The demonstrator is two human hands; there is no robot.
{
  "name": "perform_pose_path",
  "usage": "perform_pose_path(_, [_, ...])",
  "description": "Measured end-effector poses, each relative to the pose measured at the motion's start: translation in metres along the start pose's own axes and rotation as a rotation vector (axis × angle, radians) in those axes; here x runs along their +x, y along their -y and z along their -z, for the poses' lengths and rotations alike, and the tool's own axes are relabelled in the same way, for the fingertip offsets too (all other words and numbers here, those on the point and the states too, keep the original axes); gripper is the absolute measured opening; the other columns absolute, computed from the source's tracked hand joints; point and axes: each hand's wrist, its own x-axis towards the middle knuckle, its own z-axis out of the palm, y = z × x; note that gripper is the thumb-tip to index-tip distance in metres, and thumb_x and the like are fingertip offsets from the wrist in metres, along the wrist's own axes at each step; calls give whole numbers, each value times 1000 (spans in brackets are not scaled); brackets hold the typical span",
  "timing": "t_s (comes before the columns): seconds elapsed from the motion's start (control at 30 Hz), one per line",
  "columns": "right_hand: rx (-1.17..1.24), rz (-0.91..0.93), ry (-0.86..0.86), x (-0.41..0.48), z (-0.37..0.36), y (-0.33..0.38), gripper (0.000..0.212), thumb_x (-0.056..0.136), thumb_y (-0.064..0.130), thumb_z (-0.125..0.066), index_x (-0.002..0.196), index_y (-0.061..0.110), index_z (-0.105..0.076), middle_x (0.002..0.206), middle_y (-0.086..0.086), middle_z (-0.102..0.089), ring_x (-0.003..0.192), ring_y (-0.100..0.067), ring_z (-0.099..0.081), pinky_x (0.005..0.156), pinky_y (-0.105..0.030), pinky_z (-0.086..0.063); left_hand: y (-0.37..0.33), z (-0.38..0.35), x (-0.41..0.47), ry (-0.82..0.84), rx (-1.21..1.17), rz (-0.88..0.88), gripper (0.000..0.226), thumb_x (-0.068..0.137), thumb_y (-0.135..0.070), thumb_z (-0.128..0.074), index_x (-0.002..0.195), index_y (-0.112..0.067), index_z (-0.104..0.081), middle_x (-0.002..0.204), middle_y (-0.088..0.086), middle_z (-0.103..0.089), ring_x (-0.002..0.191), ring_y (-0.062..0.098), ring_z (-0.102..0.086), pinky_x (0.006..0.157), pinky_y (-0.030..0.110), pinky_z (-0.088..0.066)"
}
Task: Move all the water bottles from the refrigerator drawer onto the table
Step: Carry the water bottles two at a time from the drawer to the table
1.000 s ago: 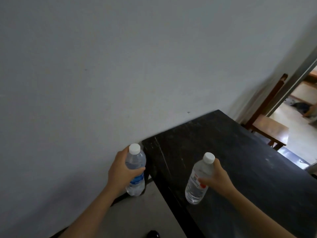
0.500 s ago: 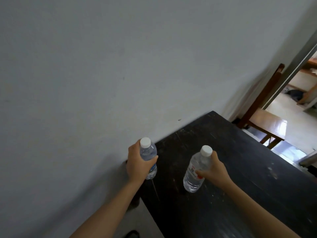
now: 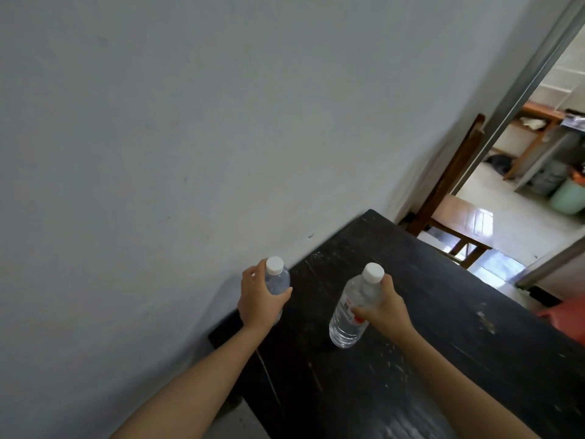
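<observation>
Two clear water bottles with white caps are over the black table [image 3: 443,343]. My left hand [image 3: 258,299] grips the left bottle [image 3: 278,280] around its body, near the table's far left corner by the wall; its lower part is hidden behind my hand. My right hand [image 3: 384,308] holds the right bottle [image 3: 351,312], which has a red and white label and tilts slightly. Its base is at or just above the tabletop; I cannot tell if it touches. The refrigerator drawer is not in view.
A grey wall [image 3: 190,137] runs along the table's left side. A wooden chair [image 3: 456,210] stands beyond the table's far end, by a doorway to a bright room. A red object [image 3: 569,315] sits at the right edge.
Both hands have carried the bottles forward from the table's near edge to over the tabletop. The left bottle, earlier off the table's side, is now above its corner.
</observation>
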Motion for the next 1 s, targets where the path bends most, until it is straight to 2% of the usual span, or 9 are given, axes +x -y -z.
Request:
perform_pose_path(0.1, [-60,8,6,13,-3,3,73,68,15,-75,126,18,-31,104,3,-50,94,-19,-56,79,-41,-55,3,-6,7,-1,-12,0,68,63,-26,-82,122,-22,-48,118,5,-48,111,23,-49,76,30,-40])
perform_pose_path(0.37, [-112,82,64,62,-19,27,67,70,16,-75,122,15,-33,100,5,-47,90,-17,-53,77,-38,-54,6,-13,19,-75,-26,35,70,61,-23,-84,122,-17,-49,115,5,-48,107,24,-50,76,31,-41])
perform_pose_path(0.47, [-110,114,94,83,-27,39,71,70,15,-76,126,13,-32,103,3,-48,96,-21,-55,79,-37,-53,4,-19,21,-81,-33,37,70,61,-23,-84,121,-17,-49,114,3,-47,106,22,-49,76,28,-39])
perform_pose_path(0.57, [-80,135,107,100,-39,50,73,71,14,-75,129,12,-31,115,-6,-53,106,-25,-55,84,-37,-51,2,-23,26,-66,-31,51,72,61,-26,-83,123,-21,-47,118,3,-47,108,18,-48,77,27,-38])
perform_pose_path(0.73, [-36,191,153,121,-60,59,70,73,18,-74,129,11,-33,121,-9,-52,108,-25,-54,82,-32,-47,2,-22,32,-42,-17,82,70,60,-28,-83,120,-22,-45,121,2,-48,110,21,-49,80,33,-44])
perform_pose_path(0.87, [-27,213,199,131,-73,56,73,71,19,-76,130,12,-33,126,-10,-51,113,-27,-53,87,-35,-47,2,-20,27,-34,38,73,72,61,-26,-83,120,-19,-43,122,3,-41,109,20,-47,78,28,-41])
perform_pose_path(1.0, [15,199,197,133,-75,50,73,71,19,-77,129,12,-34,127,-9,-49,115,-26,-51,84,-31,-43,4,-18,26,-44,47,72,76,60,-25,-84,122,-16,-42,124,7,-43,111,22,-47,82,33,-43])
